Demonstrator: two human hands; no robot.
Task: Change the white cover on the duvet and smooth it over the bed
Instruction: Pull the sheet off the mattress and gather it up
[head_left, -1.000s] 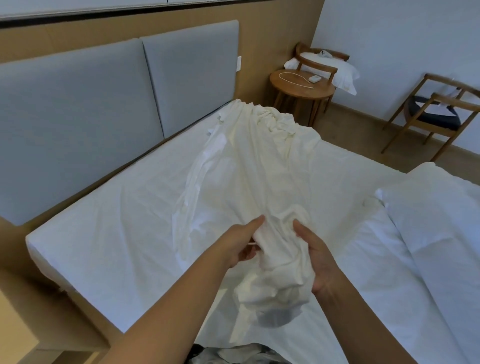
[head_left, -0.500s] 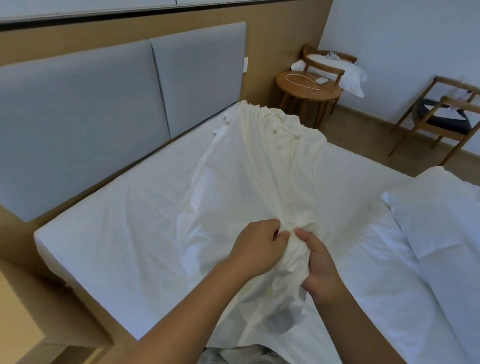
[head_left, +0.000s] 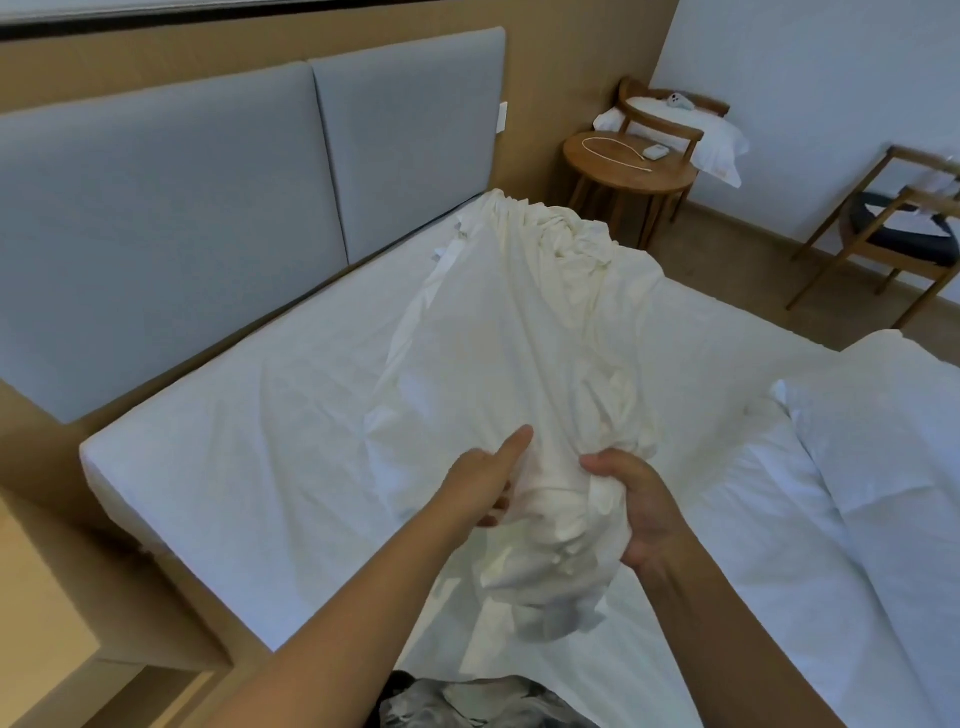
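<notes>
Bedroom, looks more like a hotel or guest room than a lived-in home. Evidence:
- Wide bed (head_left: 234, 441) with a white sheet fills most of the frame.
- Grey padded headboard (head_left: 208, 208) in two panels, mounted on tan wood-look wall panelling (head_left: 571, 62).
- White wall plate (head_left: 502, 117) at the headboard edge; switch or socket, can't tell.
- More white bedding (head_left: 883, 441) piled on the right side of the bed.
- Far corner: small round wooden worktop (head_left: 623, 176) carrying a white cable (head_left: 608, 150) and a small white device (head_left: 655, 151).
- Wooden armchair (head_left: 662, 110) just behind it, white pillow (head_left: 722, 145) on the seat.
- Second wooden chair (head_left: 904, 234) with a dark seat, by the pale wall.
- Wood-tone floor (head_left: 727, 260).
</notes>
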